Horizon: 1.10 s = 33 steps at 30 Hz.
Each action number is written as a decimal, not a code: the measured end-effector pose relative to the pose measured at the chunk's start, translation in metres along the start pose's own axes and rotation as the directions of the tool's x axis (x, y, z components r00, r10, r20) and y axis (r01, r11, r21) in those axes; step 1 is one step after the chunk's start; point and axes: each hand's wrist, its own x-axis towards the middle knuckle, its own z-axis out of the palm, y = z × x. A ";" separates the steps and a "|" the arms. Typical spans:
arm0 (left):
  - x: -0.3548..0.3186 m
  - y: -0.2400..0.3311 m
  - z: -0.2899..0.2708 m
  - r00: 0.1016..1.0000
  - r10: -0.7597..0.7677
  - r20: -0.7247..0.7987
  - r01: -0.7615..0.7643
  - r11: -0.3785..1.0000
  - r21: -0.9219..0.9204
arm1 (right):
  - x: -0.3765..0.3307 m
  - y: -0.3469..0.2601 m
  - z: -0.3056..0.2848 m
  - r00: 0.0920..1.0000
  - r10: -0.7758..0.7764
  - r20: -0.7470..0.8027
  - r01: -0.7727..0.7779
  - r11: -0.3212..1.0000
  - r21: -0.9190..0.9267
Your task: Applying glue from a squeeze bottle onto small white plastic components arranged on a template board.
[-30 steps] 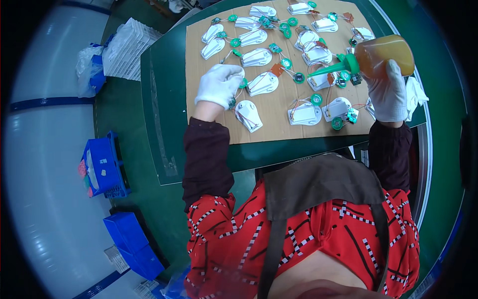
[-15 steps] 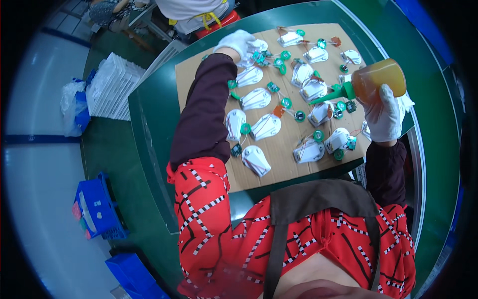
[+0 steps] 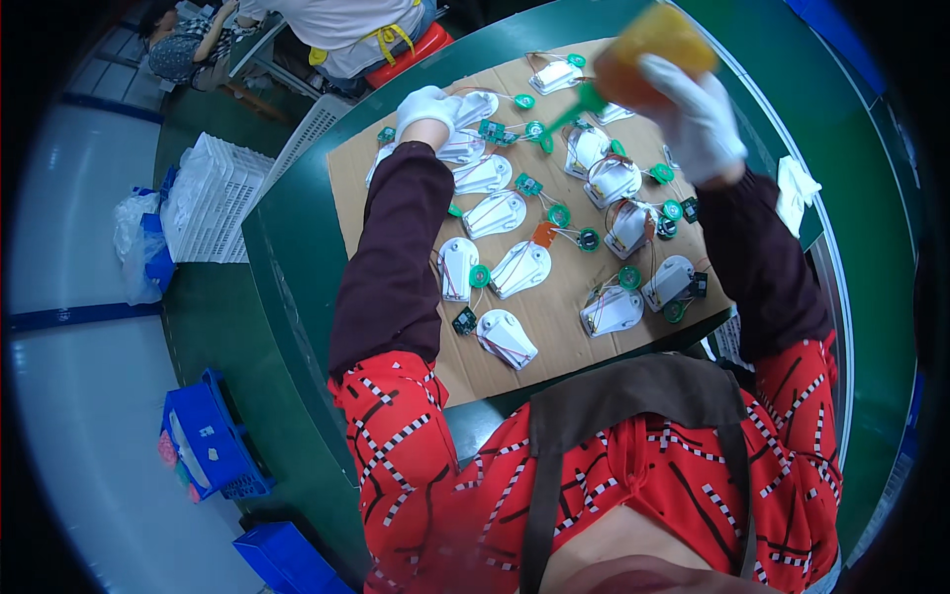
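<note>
My right hand (image 3: pixel 695 117), in a white glove, grips a squeeze bottle (image 3: pixel 661 51) of amber liquid with a green nozzle. The bottle is tilted, its nozzle pointing down and left over the board's far half, and slightly blurred. My left hand (image 3: pixel 427 113), also gloved, is at the board's far left corner, beside a white plastic housing (image 3: pixel 477 107). Its fingers are curled and partly hidden, so what they hold does not show. Several more housings, such as this white one (image 3: pixel 495 214), lie in rows with green round parts (image 3: pixel 559 216), small circuit boards (image 3: pixel 529 184) and thin wires.
A cardboard sheet (image 3: pixel 411 383) lies beneath the parts on a green table (image 3: pixel 287 287). A crumpled white cloth (image 3: pixel 794 193) is at the right edge. Stacked white crates (image 3: pixel 220 198) and a blue basket (image 3: pixel 203 436) stand left. A person (image 3: pixel 351 30) sits beyond the table.
The right hand has swung the bottle up and left across the far part of the board. The left hand has shifted left, uncovering housings near it. The view has moved slightly.
</note>
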 end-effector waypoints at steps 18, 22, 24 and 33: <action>0.034 -0.056 0.035 0.997 0.015 0.080 0.025 0.881 -0.473 | 0.095 0.099 0.089 0.965 -0.250 -0.076 0.190 0.871 -0.454; 0.034 -0.048 0.032 0.993 -0.017 0.115 0.072 0.869 -0.489 | 0.100 0.102 0.087 0.966 -0.259 -0.025 0.236 0.913 -0.332; 0.033 -0.050 0.035 0.994 -0.025 0.108 0.083 0.815 -0.574 | 0.101 0.106 0.088 0.966 -0.259 -0.010 0.241 0.915 -0.324; 0.029 -0.046 0.033 0.987 -0.069 0.142 0.138 0.815 -0.563 | 0.093 0.106 0.086 0.974 -0.224 0.030 0.221 0.919 -0.325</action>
